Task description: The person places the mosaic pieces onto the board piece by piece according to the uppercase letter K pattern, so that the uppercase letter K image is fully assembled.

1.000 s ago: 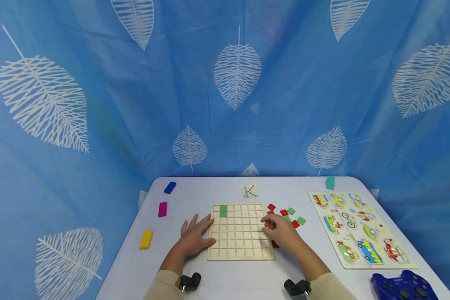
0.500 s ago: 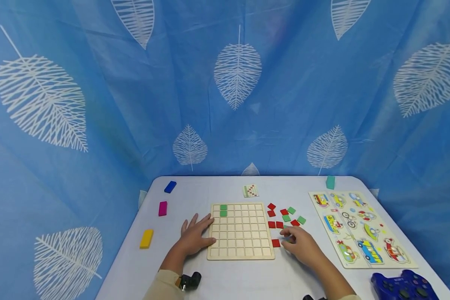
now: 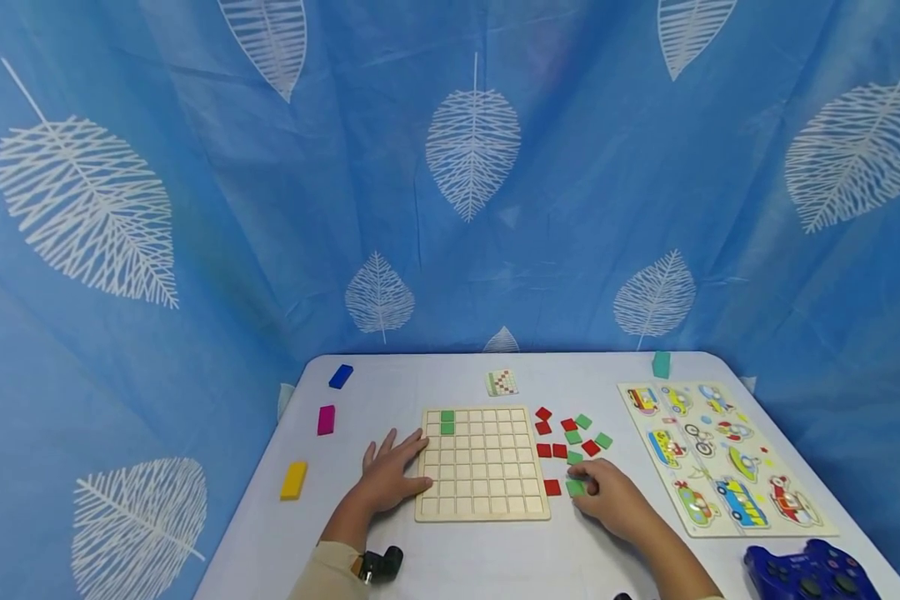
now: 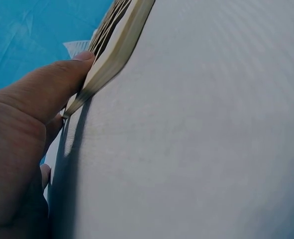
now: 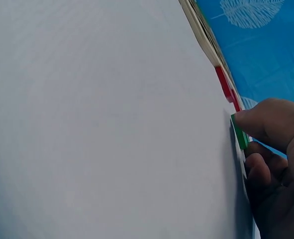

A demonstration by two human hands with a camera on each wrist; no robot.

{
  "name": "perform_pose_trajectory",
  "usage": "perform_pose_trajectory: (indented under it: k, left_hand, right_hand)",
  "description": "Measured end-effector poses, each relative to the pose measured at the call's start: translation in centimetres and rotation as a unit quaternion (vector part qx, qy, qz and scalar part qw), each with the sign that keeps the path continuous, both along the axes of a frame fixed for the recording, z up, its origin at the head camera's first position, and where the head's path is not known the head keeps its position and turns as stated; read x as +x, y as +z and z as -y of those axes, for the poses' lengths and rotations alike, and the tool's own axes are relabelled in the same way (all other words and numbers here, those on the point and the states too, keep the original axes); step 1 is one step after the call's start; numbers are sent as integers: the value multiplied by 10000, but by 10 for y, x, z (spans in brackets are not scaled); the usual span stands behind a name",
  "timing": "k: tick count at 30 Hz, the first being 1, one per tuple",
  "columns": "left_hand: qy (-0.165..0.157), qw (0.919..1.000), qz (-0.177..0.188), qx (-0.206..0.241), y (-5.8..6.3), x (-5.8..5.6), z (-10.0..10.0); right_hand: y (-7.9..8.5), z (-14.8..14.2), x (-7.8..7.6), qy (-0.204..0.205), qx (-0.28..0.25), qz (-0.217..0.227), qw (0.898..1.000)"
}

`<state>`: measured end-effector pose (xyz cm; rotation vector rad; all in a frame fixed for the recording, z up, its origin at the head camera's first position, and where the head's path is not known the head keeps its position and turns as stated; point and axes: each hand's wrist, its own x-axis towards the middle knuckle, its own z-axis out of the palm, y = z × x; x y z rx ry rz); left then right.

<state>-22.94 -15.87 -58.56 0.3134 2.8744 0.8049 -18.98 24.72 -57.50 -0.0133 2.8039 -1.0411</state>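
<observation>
A square wooden grid board lies mid-table, with two green tiles in cells of one column near its top left. My left hand rests at the board's left edge, fingers spread and the thumb on the rim; the left wrist view shows that thumb on the board's edge. Right of the board, my right hand has thumb and finger at a loose green tile. In the right wrist view they pinch this green tile close to the table; the other fingers are curled.
Several loose red tiles and green tiles lie right of the board. A pattern card is behind it. Yellow, magenta and blue blocks stand left. Picture puzzle and game controller lie right.
My right hand has moved from the board's right edge to the right, uncovering red and green tiles, and now holds a green tile. The left hand stays at the board.
</observation>
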Motion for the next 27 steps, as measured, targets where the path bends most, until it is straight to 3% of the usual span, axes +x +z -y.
perform_pose_trajectory:
  k: [12, 27]
  left_hand:
    - [14, 9999, 9, 110, -7, 5, -2]
    - [14, 9999, -59, 122, 2, 4, -2]
  right_hand:
    - [-5, -7, 0, 19, 44, 134, 9999]
    - [-3, -4, -4, 81, 154, 55, 9998]
